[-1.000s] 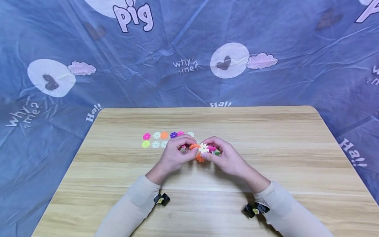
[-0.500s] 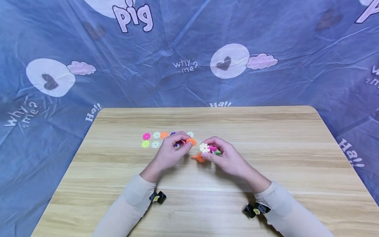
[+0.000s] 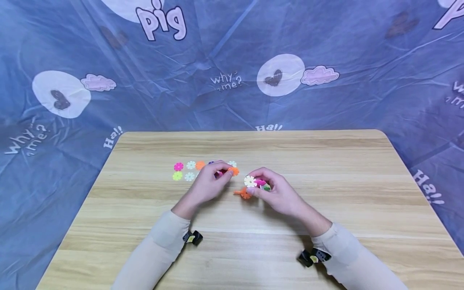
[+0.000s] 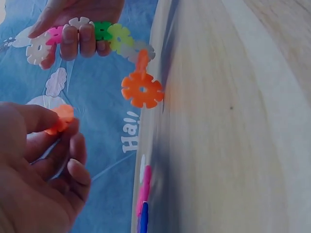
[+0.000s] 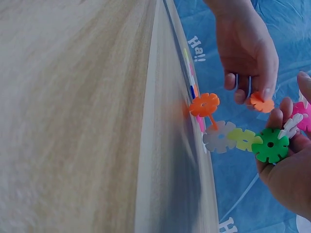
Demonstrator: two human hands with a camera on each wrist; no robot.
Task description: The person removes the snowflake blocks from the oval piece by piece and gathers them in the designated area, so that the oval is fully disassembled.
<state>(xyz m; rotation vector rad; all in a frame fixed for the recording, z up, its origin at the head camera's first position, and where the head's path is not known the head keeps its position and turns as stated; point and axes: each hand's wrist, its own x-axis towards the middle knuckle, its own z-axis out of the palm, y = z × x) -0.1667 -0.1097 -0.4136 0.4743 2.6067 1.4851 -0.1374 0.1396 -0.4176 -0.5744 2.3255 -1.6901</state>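
Between thumb and fingers, my left hand [image 3: 208,181] pinches a loose orange notched disc [image 4: 61,119], a flower-shaped snap-together piece. My right hand [image 3: 280,193] grips a curved chain of such discs joined edge to edge. In the left wrist view the chain runs from a white disc [image 4: 38,48] through pink, white, green [image 4: 102,30] and yellow-green [image 4: 120,39] to a pale translucent disc. Orange discs hang at its far end, one [image 4: 142,90] facing the camera. The right fingers curl round the middle of the chain and partly hide it. The loose disc is apart from the chain.
Loose discs lie in two rows on the wooden table [image 3: 326,161], left of the hands: pink [image 3: 178,166], yellow-green [image 3: 177,175], orange [image 3: 200,165] and white [image 3: 190,165] among them. My left hand hides some. A blue printed cloth [image 3: 181,104] hangs behind the table.
My left hand has moved left and slightly away from me with the orange disc, leaving a gap to the chain's white end disc. The right hand stays nearly in place.
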